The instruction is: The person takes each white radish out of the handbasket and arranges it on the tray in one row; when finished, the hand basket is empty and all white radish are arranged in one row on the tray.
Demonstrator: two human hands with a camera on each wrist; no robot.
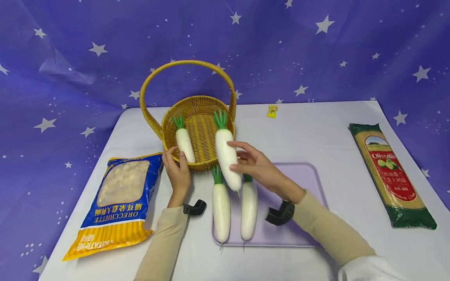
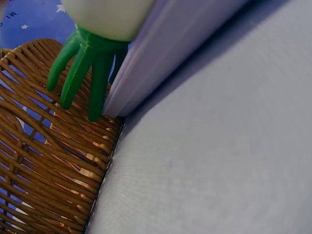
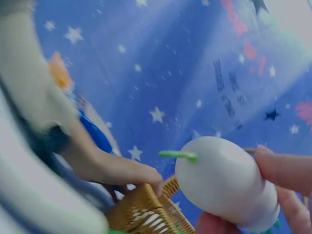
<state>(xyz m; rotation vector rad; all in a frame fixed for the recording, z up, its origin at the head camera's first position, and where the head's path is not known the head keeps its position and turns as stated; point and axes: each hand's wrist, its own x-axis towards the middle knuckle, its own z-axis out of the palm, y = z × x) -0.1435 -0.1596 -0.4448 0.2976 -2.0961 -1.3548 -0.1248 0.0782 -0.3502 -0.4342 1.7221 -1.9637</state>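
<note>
My right hand (image 1: 261,168) pinches a white radish with green leaves (image 1: 226,156) over the front right rim of a wicker basket (image 1: 200,167). Its leaves point toward the basket; the root end faces me, as the right wrist view also shows on the radish (image 3: 214,180). My left hand (image 1: 179,175) grips the basket's front left rim. Inside the basket lies another white radish (image 1: 185,144). Two more, a left radish (image 1: 221,212) and a right radish (image 1: 249,210), lie on the lilac tray (image 1: 288,234), their leaves toward the basket.
A blue and yellow pasta bag (image 1: 123,195) lies left of the basket. On the far right is a green and tan pasta packet (image 1: 393,175). A small yellow wrapped candy (image 1: 272,111) sits near the table's back edge. The basket's tall handle (image 1: 188,62) arches above it.
</note>
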